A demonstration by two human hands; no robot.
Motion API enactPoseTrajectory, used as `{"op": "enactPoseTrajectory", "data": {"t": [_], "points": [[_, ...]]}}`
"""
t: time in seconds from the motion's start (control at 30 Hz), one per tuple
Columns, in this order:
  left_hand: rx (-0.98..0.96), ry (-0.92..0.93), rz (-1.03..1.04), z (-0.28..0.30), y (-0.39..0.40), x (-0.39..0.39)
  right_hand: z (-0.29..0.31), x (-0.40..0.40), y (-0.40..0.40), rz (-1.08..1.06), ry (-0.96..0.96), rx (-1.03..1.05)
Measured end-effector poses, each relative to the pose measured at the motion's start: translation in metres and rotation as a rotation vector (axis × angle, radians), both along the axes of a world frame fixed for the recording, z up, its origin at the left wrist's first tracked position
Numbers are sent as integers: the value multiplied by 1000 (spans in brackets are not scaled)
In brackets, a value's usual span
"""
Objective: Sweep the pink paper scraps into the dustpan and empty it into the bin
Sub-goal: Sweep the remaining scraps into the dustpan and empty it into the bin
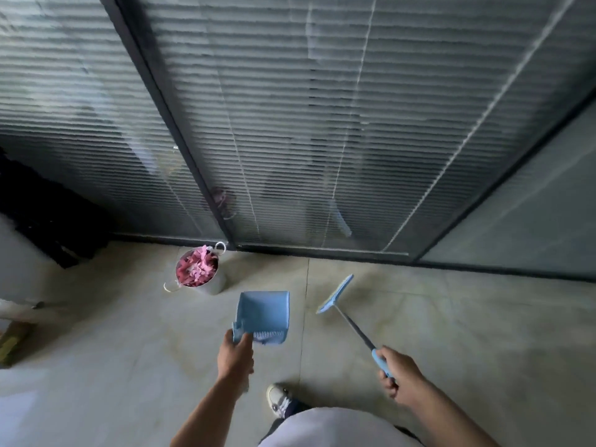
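Observation:
A small metal bin (215, 283) with white loop handles stands on the floor by the glass wall, filled with pink paper scraps (195, 267). My left hand (235, 354) grips the near edge of a light blue dustpan (263, 312), held above the floor just right of the bin; its inside looks bare. My right hand (398, 372) grips the blue handle of a small broom (335, 295), whose flat blue head hangs off the floor to the right of the dustpan. I see no pink scraps on the floor.
A glass wall with closed blinds (322, 140) runs across the back, its dark frame meeting the tiled floor (129, 366). Dark objects (48, 221) sit at the left, a cardboard piece (13, 345) lower left. My shoe (279, 398) is below the dustpan.

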State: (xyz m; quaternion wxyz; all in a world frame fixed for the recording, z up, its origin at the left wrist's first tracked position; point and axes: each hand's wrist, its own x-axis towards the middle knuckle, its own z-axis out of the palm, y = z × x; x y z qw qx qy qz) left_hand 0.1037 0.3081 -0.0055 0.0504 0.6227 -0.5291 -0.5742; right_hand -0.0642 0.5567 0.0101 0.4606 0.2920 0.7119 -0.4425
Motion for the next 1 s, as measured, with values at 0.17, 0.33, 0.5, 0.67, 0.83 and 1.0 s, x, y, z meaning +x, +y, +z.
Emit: {"op": "enactPoseTrajectory", "data": {"t": [0.17, 0.33, 0.5, 0.67, 0.83, 1.0], "points": [[194, 25, -107, 11, 54, -55, -9, 1, 92, -224, -24, -47], [366, 21, -291, 16, 136, -106, -7, 16, 194, -342, -122, -82], [575, 49, -365, 20, 241, -149, -8, 31, 289, -516, -100, -61], [608, -32, -498, 32, 351, -186, 2, 54, 375, -693, -71, -53], [678, -110, -696, 46, 437, -232, 4, 75, 427, -883, -43, -69], [770, -215, -989, 43, 517, -272, 11, 83, 462, -1063, -26, -19]]}}
